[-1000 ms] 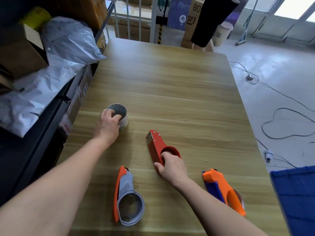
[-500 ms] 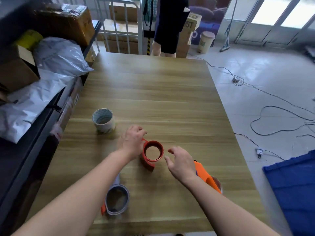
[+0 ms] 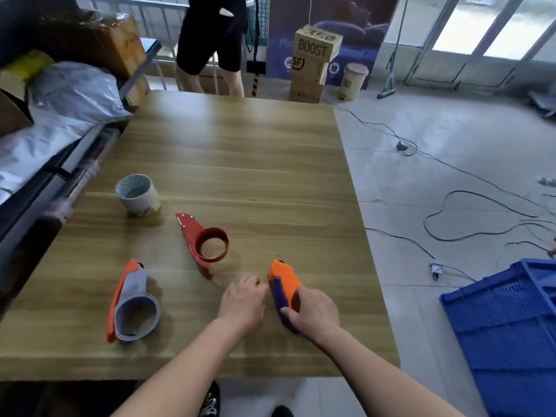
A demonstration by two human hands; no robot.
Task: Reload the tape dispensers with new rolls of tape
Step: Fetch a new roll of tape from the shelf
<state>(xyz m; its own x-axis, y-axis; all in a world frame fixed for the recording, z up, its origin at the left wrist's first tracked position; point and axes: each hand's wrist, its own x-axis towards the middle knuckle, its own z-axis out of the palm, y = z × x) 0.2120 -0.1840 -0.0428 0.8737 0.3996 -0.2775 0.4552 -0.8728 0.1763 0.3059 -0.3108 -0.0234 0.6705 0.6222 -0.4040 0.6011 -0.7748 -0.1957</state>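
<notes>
Three tape dispensers lie on the wooden table [image 3: 234,164]. My right hand [image 3: 314,311] grips the orange and purple dispenser [image 3: 282,282] near the front right. My left hand [image 3: 242,300] sits just left of it with fingers curled, holding nothing that I can see. An empty red dispenser [image 3: 204,240] lies in the middle, its ring bare. A grey and orange dispenser [image 3: 132,302] lies at the front left. A roll of clear tape [image 3: 137,195] stands upright at the left, apart from both hands.
A shelf with grey plastic bags [image 3: 60,97] and cardboard boxes runs along the table's left edge. A person [image 3: 213,40] stands past the far end. A blue crate [image 3: 508,323] sits on the floor at the right, with cables [image 3: 469,206] trailing across the tiles.
My left hand let go of the tape roll, reached the red dispenser, then left it. My right hand released the red dispenser and now grips the orange and purple one.
</notes>
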